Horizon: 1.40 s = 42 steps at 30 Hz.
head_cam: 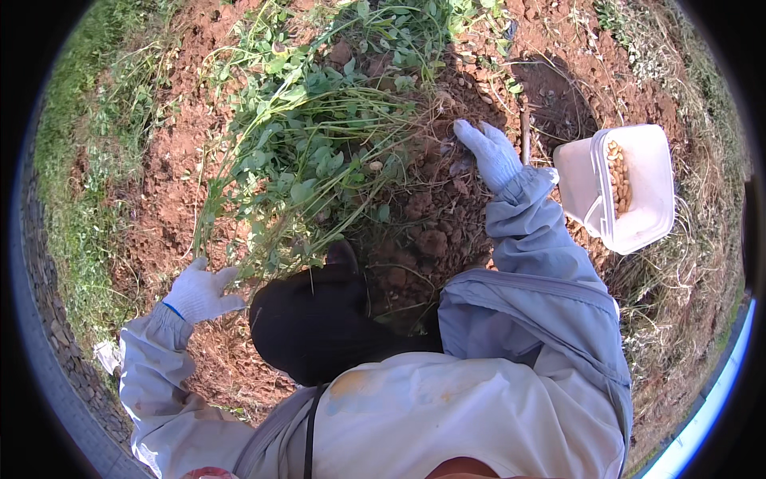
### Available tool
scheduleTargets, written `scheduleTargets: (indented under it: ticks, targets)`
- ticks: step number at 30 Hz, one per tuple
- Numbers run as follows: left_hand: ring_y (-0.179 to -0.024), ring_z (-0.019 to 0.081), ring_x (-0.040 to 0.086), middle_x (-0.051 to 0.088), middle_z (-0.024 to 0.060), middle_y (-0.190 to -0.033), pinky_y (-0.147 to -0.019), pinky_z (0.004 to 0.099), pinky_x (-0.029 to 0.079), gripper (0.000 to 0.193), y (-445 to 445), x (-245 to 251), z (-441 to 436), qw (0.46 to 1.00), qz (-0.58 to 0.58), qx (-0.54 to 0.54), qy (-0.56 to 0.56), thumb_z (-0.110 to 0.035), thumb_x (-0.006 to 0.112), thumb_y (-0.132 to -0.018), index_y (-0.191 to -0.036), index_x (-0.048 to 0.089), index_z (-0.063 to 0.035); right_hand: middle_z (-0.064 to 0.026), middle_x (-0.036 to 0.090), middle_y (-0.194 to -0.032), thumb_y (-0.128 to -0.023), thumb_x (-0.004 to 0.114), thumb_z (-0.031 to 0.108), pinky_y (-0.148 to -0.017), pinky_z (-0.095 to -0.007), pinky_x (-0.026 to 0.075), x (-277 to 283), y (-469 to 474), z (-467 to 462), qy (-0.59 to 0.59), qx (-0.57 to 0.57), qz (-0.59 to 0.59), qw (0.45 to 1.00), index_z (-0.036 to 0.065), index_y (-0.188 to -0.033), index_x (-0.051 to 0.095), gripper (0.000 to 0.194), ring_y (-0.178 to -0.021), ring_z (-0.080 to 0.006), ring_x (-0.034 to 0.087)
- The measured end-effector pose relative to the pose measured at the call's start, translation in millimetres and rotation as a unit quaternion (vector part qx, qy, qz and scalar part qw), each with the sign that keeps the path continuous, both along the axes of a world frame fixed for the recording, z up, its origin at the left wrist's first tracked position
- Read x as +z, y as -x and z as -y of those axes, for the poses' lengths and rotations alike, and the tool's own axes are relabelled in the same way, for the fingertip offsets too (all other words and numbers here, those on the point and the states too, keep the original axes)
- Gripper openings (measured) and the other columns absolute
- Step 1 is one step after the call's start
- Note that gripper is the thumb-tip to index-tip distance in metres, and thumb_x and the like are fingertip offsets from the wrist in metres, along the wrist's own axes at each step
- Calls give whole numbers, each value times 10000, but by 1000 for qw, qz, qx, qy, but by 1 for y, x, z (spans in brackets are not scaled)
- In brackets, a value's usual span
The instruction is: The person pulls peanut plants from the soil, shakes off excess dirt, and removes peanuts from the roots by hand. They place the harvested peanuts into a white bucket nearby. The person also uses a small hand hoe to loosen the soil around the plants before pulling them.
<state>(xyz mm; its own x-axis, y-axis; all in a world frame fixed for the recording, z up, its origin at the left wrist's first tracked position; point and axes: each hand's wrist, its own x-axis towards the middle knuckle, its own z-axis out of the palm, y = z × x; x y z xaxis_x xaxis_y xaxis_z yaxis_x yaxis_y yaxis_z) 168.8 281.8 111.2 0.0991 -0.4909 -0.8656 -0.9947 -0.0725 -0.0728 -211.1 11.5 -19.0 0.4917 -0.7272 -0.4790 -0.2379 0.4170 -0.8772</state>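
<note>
My left hand (202, 292), in a white knit glove, is low on the left with its thumb and fingers spread. It is beside the leafy ends of uprooted peanut plants (311, 143) that lie across the red soil. My right hand (492, 154), gloved the same way, reaches down at the root end of the plants. Fine roots (440, 114) and loose soil lie by its fingertips; whether it grips anything is unclear. To its right, a white plastic bucket (649, 179) with a handle holds peanuts in the shell (619, 179).
A thin wooden stick or handle (525, 135) stands out beyond my right hand. My dark-clad knee (308, 326) is close to the plants. Dry grass (652, 335) covers the right side, green weeds (78, 197) the left. A stone edge (60, 326) curves along the far left.
</note>
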Motion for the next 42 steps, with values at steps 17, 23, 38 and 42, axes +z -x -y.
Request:
scheduleTargets:
  ticks: [17, 23, 38, 42]
  targets:
    - [-997, 368, 666, 698, 199, -1066, -907, 447, 509, 475, 82, -128, -382, 872, 116, 366, -304, -455, 511, -922, -1197, 641, -90, -84, 697, -1028, -923, 636, 430, -717, -287, 534, -12, 20, 13, 21, 11, -40, 999, -44, -1211, 594, 557, -877, -157, 659]
    - [-1014, 360, 666, 691, 192, -1111, -910, 428, 508, 506, 33, -83, -169, 918, 151, 362, 57, -435, 501, -941, -1281, 593, -70, -203, 694, -904, -861, 601, 598, -782, -426, 503, 54, 8, 3, 229, 131, -188, 946, -51, -1066, 655, 683, -885, -330, 674]
    - [-1225, 251, 531, 527, 159, -1343, -1039, 361, 427, 747, 183, -102, 192, 772, -484, 135, 391, -178, 759, -804, -1432, 384, -26, -167, 625, -791, -861, 647, 550, -667, -426, 501, 121, 4, -55, 436, 167, -218, 857, -7, -964, 662, 567, -750, -336, 652]
    - [-1088, 182, 624, 650, 109, -1185, -966, 310, 493, 485, 185, -68, 194, 731, -508, 286, 355, -57, 688, -812, -1276, 557, -8, -34, 595, -784, -904, 646, 407, -633, -286, 477, 137, 21, -57, 290, 1, -71, 954, 15, -1309, 546, 571, -672, -138, 591]
